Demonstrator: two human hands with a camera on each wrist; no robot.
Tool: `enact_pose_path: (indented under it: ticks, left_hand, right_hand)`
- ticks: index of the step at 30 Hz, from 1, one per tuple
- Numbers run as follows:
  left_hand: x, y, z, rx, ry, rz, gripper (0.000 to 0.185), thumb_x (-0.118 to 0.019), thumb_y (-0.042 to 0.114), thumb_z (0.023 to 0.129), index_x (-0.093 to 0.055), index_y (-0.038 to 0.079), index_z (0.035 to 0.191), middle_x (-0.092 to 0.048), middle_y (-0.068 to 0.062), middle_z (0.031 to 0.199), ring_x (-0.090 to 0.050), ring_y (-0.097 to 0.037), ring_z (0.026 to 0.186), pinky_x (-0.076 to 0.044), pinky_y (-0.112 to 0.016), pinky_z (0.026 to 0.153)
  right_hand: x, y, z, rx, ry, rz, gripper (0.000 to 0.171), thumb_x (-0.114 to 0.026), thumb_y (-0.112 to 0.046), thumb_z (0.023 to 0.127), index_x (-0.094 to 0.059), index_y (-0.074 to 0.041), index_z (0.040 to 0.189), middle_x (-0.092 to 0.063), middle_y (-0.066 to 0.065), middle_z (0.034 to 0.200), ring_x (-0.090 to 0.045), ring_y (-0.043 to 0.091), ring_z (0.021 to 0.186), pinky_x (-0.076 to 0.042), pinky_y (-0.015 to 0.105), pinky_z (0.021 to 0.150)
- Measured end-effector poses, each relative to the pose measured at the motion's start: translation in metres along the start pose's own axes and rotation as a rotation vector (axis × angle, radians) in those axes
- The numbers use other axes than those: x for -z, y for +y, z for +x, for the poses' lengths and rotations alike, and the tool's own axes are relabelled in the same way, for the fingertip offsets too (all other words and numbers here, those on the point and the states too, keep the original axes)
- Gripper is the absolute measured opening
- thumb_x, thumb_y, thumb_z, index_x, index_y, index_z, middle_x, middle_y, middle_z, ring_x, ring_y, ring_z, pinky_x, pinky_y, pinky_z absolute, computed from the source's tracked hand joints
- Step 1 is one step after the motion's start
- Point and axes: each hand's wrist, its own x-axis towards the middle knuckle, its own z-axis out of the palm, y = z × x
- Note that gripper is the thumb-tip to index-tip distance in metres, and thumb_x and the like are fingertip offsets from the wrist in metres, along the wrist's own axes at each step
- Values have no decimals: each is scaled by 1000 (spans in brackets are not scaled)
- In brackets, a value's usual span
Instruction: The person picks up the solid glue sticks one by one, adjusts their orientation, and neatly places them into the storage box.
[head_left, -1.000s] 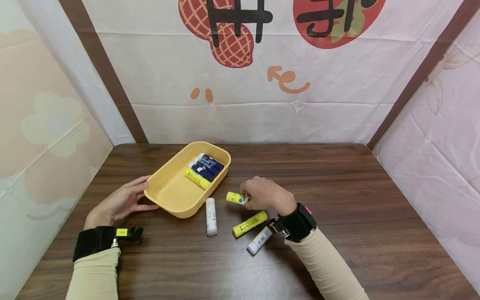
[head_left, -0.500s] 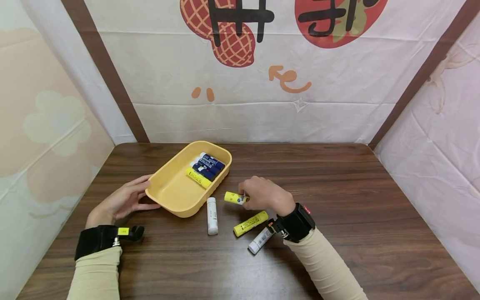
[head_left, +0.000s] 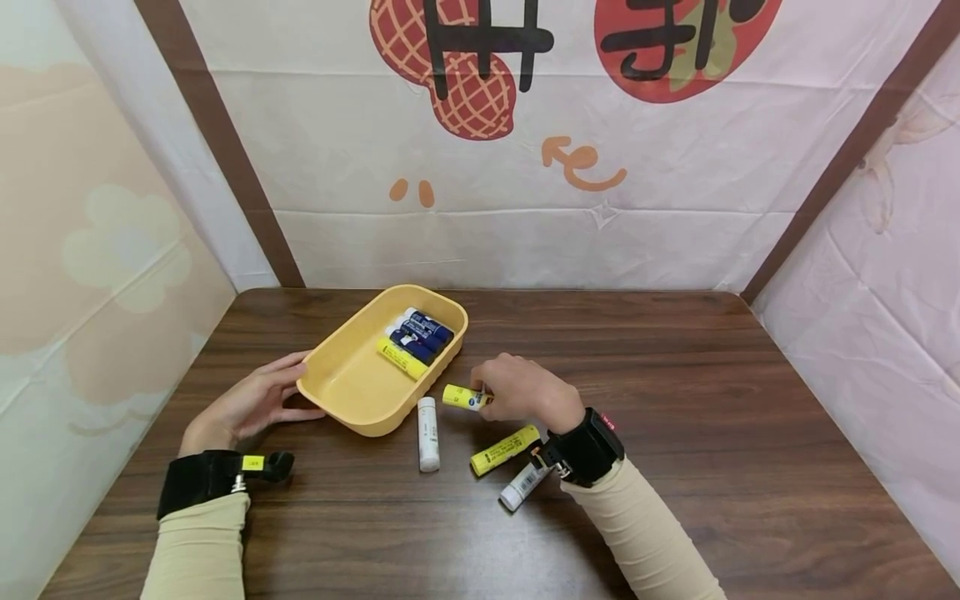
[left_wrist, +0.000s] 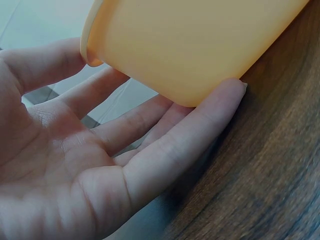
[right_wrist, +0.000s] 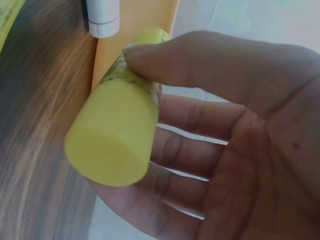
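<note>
A yellow plastic bin sits on the wooden table, left of centre. My left hand holds its near left end, index finger at the rim and thumb along the lower wall. Several blue and white glue sticks and a yellow one lie side by side inside. My right hand pinches another yellow glue stick between thumb and fingers, just right of the bin. Its plain yellow end faces the right wrist camera, and part of its label is hidden by the thumb.
A white glue stick lies in front of the bin. Nearer my right wrist are a yellow glue stick and a white one, partly covered by the wrist strap. A printed cloth hangs behind the table.
My right hand has moved slightly left toward the bin with the yellow glue stick. My left hand keeps its hold on the bin, and the head view has shifted a little.
</note>
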Motion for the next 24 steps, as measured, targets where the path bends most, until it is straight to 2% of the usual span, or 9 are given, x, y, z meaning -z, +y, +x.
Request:
enact_pose_path:
  ticks: [7,15,24]
  left_hand:
    - [-1,0,0,4,8,-3,47,-37,22,114,-33,16,160,-59,19,137,-60,1,124,-63,-43,97]
    - [-1,0,1,9,18,-1,44,-38,23,114,-36,17,158,-60,18,135,-62,-1,122,-63,-43,96]
    - [-2,1,0,16,29,-5,48,-38,23,114,-32,16,161,-60,19,135,-60,2,123,-63,-44,96]
  right_hand:
    - [0,-5,4,11,1,-4,6,-72,-9,93,-72,-10,99,-54,-3,79,-43,10,66,-35,23,57]
    - [2,-9,10,10,0,-11,8,-73,-12,93,-72,-10,101,-56,-3,80,-46,10,65,-38,22,56]
    - [5,-18,15,24,4,3,7,-73,-11,92,-72,-9,99,-54,-3,77,-45,10,63,-36,21,54]
